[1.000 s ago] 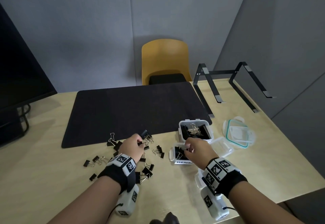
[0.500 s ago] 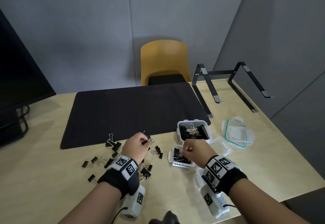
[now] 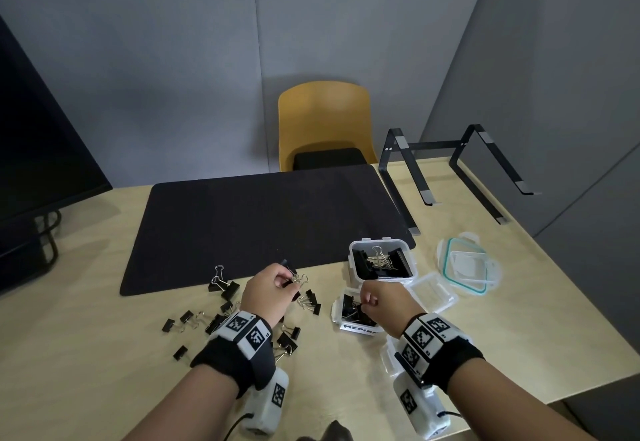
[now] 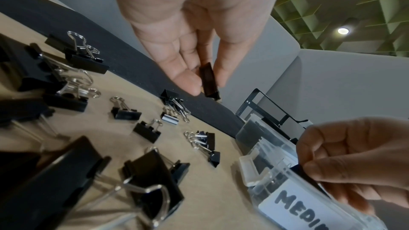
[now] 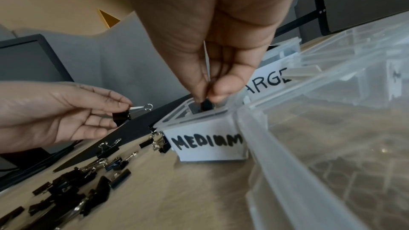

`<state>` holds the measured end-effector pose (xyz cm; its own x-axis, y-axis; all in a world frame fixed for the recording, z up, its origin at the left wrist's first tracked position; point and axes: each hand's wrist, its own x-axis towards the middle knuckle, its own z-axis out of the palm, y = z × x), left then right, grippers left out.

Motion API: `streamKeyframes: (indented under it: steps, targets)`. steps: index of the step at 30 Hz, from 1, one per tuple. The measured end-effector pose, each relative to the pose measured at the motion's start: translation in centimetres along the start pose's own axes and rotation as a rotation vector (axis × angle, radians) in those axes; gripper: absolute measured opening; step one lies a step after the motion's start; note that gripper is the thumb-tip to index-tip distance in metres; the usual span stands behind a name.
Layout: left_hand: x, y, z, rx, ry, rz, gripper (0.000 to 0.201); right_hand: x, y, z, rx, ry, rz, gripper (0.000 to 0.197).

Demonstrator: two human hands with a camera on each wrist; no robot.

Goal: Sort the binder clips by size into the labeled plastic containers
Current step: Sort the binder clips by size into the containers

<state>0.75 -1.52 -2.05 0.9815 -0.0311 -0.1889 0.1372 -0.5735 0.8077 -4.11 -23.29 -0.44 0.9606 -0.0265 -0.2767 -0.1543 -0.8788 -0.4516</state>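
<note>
Fingertips [image 5: 199, 92] of the right hand [image 3: 382, 305] pinch a black clip [image 5: 207, 105] just at the mouth of the box marked MEDIUM [image 5: 210, 143], so this clip is about to drop among the others inside. One second ago this hand was already over the same box; it has only sunk a little lower, so I judge the release is very near.

On the other side, the left hand [image 3: 266, 290] pinches a small black clip [image 4: 209, 80] between thumb and fingers and holds it above the table [image 3: 104, 388], near the front edge of the dark mat [image 3: 259, 218]. Earlier it was reaching down into the loose clips [image 3: 221, 316]; now it has one lifted clear, ready to go to a box by its size.

Behind the medium box stands the box marked LARGE [image 3: 353, 264], which holds some big clips. Many clips of mixed size lie unsorted on the table, so the sorting is far from finished.
</note>
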Motion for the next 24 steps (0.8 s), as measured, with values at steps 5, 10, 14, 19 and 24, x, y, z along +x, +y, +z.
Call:
streamKeyframes:
  steps: [5,10,14,19,24]
  targets:
    - [-0.4,0.1,0.3,-0.077,-0.027,0.000,0.018,0.1,0.1,-0.1,0.020,-0.004,-0.017,0.010]
    - [-0.6,0.3,0.6,-0.145,-0.065,-0.008,0.016,-0.5,0.6,-1.7,0.077,0.107,-0.016,0.015]
    - [-0.8,1.0,1.1,-0.145,-0.083,-0.008,0.013,-0.7,2.0,-3.2,0.045,0.183,0.032,0.018]
    - [-1.4,2.3,1.8,-0.133,-0.125,0.011,0.006,-0.6,4.1,-3.7,0.017,0.250,0.103,0.019]
    - [-1.9,2.9,2.8,-0.100,-0.157,0.064,0.006,-0.8,6.4,-3.7,-0.097,0.309,0.241,0.027]
